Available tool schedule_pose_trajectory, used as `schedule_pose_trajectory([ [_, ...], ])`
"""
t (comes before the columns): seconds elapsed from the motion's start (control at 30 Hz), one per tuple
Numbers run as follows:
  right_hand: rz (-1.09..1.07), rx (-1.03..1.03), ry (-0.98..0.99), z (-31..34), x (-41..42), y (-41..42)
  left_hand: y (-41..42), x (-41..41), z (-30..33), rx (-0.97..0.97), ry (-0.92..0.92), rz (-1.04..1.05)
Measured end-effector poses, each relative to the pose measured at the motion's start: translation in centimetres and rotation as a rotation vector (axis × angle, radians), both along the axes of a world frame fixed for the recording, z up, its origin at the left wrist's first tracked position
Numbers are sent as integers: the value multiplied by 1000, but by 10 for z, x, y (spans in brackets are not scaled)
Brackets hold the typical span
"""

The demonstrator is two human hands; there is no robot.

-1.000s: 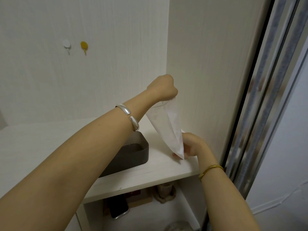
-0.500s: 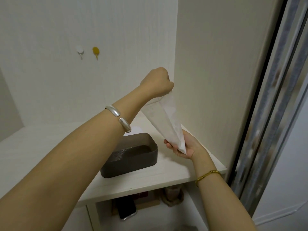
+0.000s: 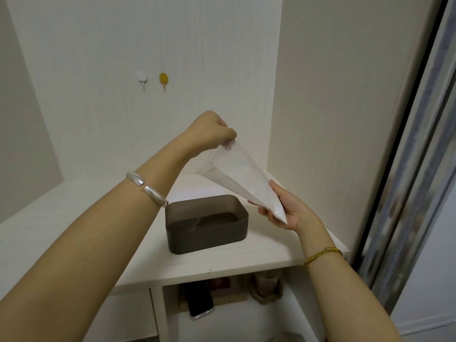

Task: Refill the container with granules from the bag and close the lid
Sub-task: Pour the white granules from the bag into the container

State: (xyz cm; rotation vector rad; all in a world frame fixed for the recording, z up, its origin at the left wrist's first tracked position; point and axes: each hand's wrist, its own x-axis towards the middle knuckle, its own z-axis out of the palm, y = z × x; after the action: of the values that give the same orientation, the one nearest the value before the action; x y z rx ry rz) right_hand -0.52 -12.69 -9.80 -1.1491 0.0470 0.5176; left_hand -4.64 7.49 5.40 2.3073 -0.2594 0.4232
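A dark brown rectangular container [image 3: 207,230] stands open on the white shelf [image 3: 241,257], with a thin layer of granules inside. Above its right end I hold a white plastic bag [image 3: 246,178] stretched on a slant. My left hand [image 3: 209,132] pinches the bag's upper corner, fingers closed. My right hand [image 3: 288,208] cups the bag's lower, filled end, to the right of the container. A pale flat piece [image 3: 195,190], perhaps the lid, lies behind the container, partly hidden.
Two small hooks, one white [image 3: 142,77] and one yellow [image 3: 163,79], stick to the back wall. A side panel rises just right of the bag. Below the shelf lie a phone [image 3: 199,302] and a small sack [image 3: 267,285]. A sliding-door frame [image 3: 404,193] runs down the right.
The view has shifted, bringing the container toward the middle. My right hand has lifted the bag's bottom off the shelf and now holds it in the air beside the container.
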Motion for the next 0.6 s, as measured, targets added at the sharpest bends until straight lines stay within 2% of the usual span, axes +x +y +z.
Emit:
schedule_pose_trajectory([
  [0.23, -133, -259, -40, 10, -6, 1, 13, -4, -19, -63, 27, 29],
  [0.6, -263, -371, -47, 20, -14, -15, 19, 2, -40, -159, 119, 29],
])
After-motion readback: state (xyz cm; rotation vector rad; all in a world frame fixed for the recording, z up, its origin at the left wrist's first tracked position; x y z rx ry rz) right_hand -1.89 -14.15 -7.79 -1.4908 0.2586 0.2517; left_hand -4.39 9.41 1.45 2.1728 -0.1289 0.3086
